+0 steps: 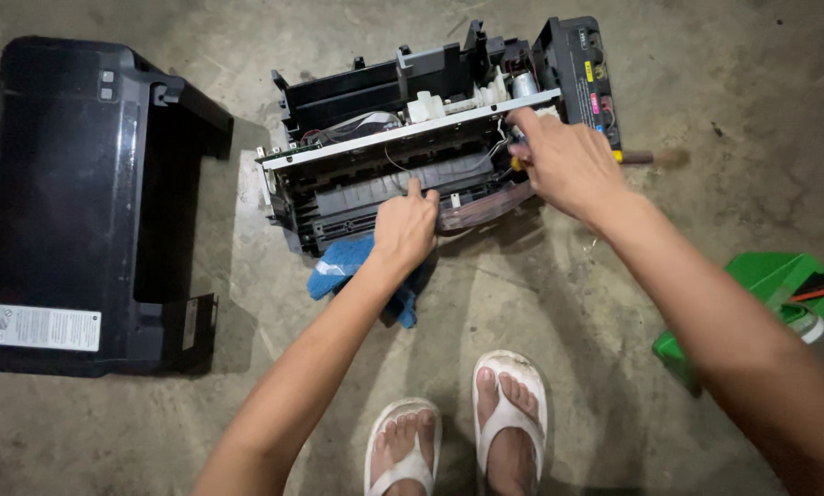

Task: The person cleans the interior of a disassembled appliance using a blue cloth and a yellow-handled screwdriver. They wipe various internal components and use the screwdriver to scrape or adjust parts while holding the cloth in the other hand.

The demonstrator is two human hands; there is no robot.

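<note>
An opened printer chassis (375,170), stripped of its cover, lies on the concrete floor in front of me. My left hand (404,228) rests on its front edge, fingers curled against the grey roller area, gripping nothing loose. My right hand (563,161) is closed around a screwdriver with a yellow handle (516,163), its tip down inside the right side of the chassis near white gears (485,95). A black ink tank unit (582,69) with coloured labels stands at the chassis's right end. A blue cloth (343,266) lies under the printer's front, beside my left wrist.
The removed black printer cover (90,202) lies to the left. A green container (770,285) with tools sits at the right edge. A brush handle (650,158) pokes out beyond my right hand. My feet in white sandals (467,422) are at the bottom.
</note>
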